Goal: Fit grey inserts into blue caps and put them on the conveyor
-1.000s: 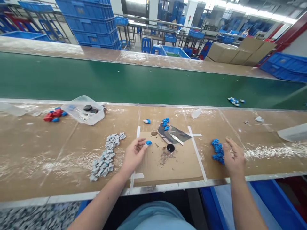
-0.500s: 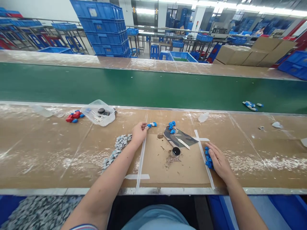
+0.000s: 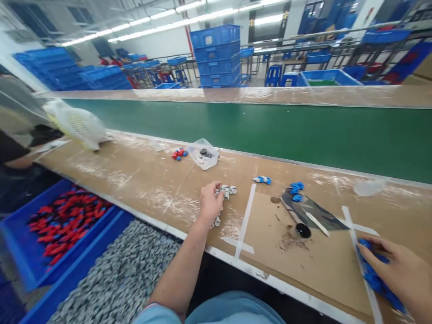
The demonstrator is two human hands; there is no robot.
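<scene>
My left hand [image 3: 212,201] is at the pile of small grey plastic pieces [image 3: 231,191] left of the cardboard mat [image 3: 324,265]. Its thumb and forefinger close around one grey piece. Over a row of blue plastic pieces [image 3: 380,274] at the mat's right edge lies my right hand [image 3: 400,265], thumb and fingers apart and touching them. On the mat are a camouflage cloth [image 3: 312,208], a white pen-like tool [image 3: 317,223] and a small pot of black liquid [image 3: 303,231]. Several blue pieces [image 3: 297,188] rest on the cloth's far end. Blue-and-white pieces [image 3: 262,180] lie beyond the mat's left corner.
A clear plastic tray [image 3: 204,155] with black lids stands by red-and-blue pieces [image 3: 178,154]. The green conveyor belt [image 3: 253,121] runs behind. Lower left are bins of red pieces [image 3: 64,225] and grey pieces [image 3: 118,265]. A co-worker's arm [image 3: 18,162] shows far left.
My view has swung left. My left hand has left the blue-and-white pieces and moved to the grey pile. My right hand stays at the blue row, its thumb and fingers now over the pieces.
</scene>
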